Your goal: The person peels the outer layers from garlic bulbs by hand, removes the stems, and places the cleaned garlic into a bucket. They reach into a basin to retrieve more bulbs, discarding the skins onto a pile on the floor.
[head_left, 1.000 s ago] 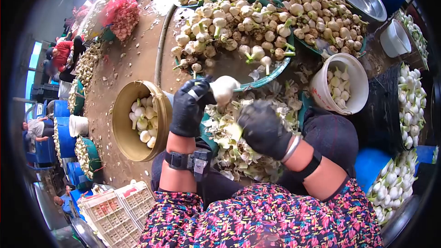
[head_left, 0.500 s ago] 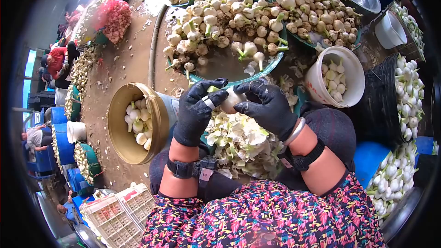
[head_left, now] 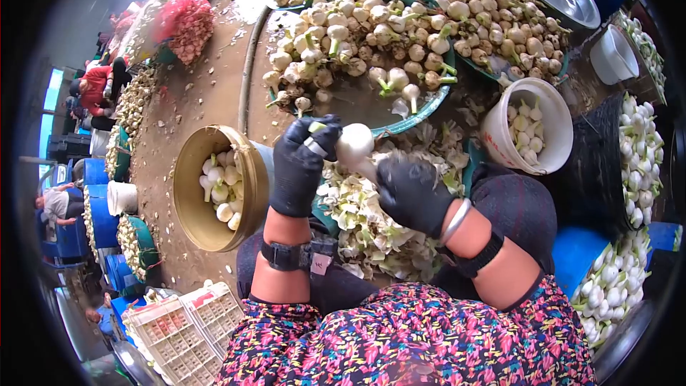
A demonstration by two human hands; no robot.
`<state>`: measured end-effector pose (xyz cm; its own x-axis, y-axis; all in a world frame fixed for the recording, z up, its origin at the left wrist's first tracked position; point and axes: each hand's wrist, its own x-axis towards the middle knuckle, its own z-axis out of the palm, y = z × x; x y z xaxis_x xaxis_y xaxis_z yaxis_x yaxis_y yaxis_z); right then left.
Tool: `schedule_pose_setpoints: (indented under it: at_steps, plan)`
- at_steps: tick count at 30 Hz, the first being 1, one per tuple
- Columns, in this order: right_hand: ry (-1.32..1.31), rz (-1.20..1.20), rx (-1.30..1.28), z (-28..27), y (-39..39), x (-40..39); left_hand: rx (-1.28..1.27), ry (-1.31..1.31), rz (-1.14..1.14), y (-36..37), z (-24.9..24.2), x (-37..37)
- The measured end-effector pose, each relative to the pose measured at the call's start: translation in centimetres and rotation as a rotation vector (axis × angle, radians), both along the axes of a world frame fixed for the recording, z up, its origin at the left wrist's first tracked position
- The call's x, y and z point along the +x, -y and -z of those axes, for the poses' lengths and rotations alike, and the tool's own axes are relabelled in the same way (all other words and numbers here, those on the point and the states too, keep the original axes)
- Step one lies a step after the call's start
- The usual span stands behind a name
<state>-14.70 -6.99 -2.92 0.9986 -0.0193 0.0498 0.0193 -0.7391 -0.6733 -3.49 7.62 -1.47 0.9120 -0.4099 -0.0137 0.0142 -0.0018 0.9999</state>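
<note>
My left hand [head_left: 304, 171], in a black glove, is closed around the stem of a white garlic bulb [head_left: 355, 141]. A green bit of the stem shows above its fingers. Close by on the right, my gloved right hand [head_left: 413, 196] has its fingers drawn together, slightly smeared by motion. A pale strip of garlic skin [head_left: 367, 169] runs from the bulb's underside to those fingers. Beneath both hands lies a heap of peeled-off garlic skins [head_left: 389, 243] over my lap. Behind them is a wide green-rimmed basin [head_left: 421, 120] of unpeeled garlic.
A yellowish bucket [head_left: 187, 225] with peeled bulbs stands left, a white bucket [head_left: 493, 132] with more right. Farther right are a black tub [head_left: 589, 164] and a blue container [head_left: 575, 254] with white garlic. A hose [head_left: 250, 75] crosses the floor. Other people [head_left: 96, 89] sit far left.
My right hand has moved off the bulb, down and to the right, with a strip of skin. The bulb now shows whiter and more fully; my left hand has kept hold of it.
</note>
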Motion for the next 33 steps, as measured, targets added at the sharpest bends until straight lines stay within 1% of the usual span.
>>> schedule_pose_setpoints:
  at_steps: [1, 2, 4, 5, 7, 8, 9, 10, 11, 12, 13, 14, 15, 16, 17, 18, 19, 20, 21, 22, 24, 25, 26, 28, 29, 30, 31, 32, 33]
  plan:
    - [-0.100, -0.068, -0.064, 0.8, 0.1, -0.5, 0.113, 0.127, -0.049, -0.4, -0.6, 0.3]
    - [-0.239, -0.053, -0.072, 1.5, 0.5, -0.5, 0.052, -0.038, -0.045, -1.3, -0.3, 1.0]
    - [-0.329, 0.022, -0.195, 3.5, 1.8, -0.5, -0.012, -0.131, -0.046, -2.3, -0.2, 1.4]
    - [-0.325, 0.021, -0.195, 3.2, 1.8, -0.3, -0.012, -0.127, -0.048, -2.5, 0.2, 1.5]
    - [-0.544, -0.051, -0.203, 2.4, 2.1, -0.3, 0.214, 0.382, -0.071, -2.7, 0.9, 1.5]
    - [-0.572, -0.106, -0.177, 2.3, 1.8, -0.6, 0.638, 1.049, -0.031, -3.5, 0.4, 2.7]
    - [-0.598, -0.155, -0.173, 2.3, 1.5, -0.7, 0.755, 1.005, -0.061, -4.9, -0.6, 3.2]
    - [-0.626, -0.201, -0.167, 2.5, 1.2, -0.8, 0.159, 0.352, -0.146, -7.5, 0.5, 5.2]
    - [-0.546, -0.203, -0.121, 2.7, 1.3, -1.0, 0.051, 0.320, -0.225, -9.1, -1.4, 5.7]
    - [-0.528, -0.163, -0.075, 2.5, 1.4, -0.9, 0.311, 0.401, -0.337, -9.7, -4.7, 5.2]
    - [-0.498, -0.191, -0.054, 2.6, 1.6, -1.0, 0.386, 0.379, -0.461, -11.0, -5.1, 6.0]
    - [-0.468, -0.220, -0.030, 3.1, 1.7, -1.1, 0.480, 0.411, -0.427, -13.7, -4.3, 7.7]
    - [-0.435, -0.227, -0.087, 3.7, 1.2, -1.0, 0.702, 0.615, -0.367, -12.9, -4.7, 7.6]
    - [-0.382, -0.191, -0.051, 4.0, 1.1, -1.3, 0.924, 0.817, -0.299, -12.1, -5.1, 7.4]
    - [-0.404, -0.113, 0.002, 2.9, 1.3, -0.5, 0.707, 0.635, -0.166, -9.7, -4.3, 6.7]
    - [-0.225, 0.046, 0.071, 3.9, 1.8, 0.2, 0.490, 0.442, -0.043, -6.3, -3.0, 5.3]
    - [-0.055, 0.187, 0.131, 2.8, 2.9, 0.5, 0.310, 0.385, 0.142, -4.1, 0.5, 4.3]
    - [0.268, 0.346, 0.066, 2.8, 3.7, 0.6, 0.450, 0.279, 0.325, -1.2, 1.8, 1.4]
    - [0.055, 0.432, 0.148, 0.7, 4.7, 0.9, 0.681, 0.303, 0.564, 1.1, 4.4, -0.5]
    - [0.032, 0.463, 0.191, 0.2, 5.7, 0.7, 0.871, 0.511, 0.776, 2.4, 7.3, -3.0]
    - [0.086, 0.485, 0.311, 0.5, 6.3, 0.2, 1.258, 0.637, 1.115, 4.1, 9.9, -8.1]
    - [-0.036, 0.469, 0.355, -0.9, 6.5, -0.1, 1.270, 0.605, 1.149, 3.8, 12.0, -8.8]
    - [-0.045, 0.468, 0.357, -0.7, 6.6, -0.3, 1.280, 0.573, 1.184, 3.3, 14.8, -9.1]
    - [0.128, 0.477, 0.461, -0.3, 6.9, -0.5, 1.437, 0.398, 1.145, 1.7, 20.9, -8.5]
    - [0.071, 0.537, 0.623, -0.8, 7.1, -0.4, 1.446, 0.130, 1.193, 0.4, 26.0, -7.7]
    - [0.062, 0.558, 0.673, -0.5, 7.3, -0.5, 1.549, 0.145, 1.197, 0.6, 24.7, -6.9]
    - [0.063, 0.546, 0.610, -0.3, 7.5, -0.6, 1.535, 0.089, 1.131, -0.6, 27.0, -6.4]
    - [0.061, 0.534, 0.549, -0.1, 7.8, -0.7, 1.547, 0.106, 1.074, -1.0, 27.6, -5.9]
    - [0.063, 0.551, 0.613, 0.0, 8.0, -0.8, 1.533, 0.044, 1.109, -1.0, 28.4, -5.1]
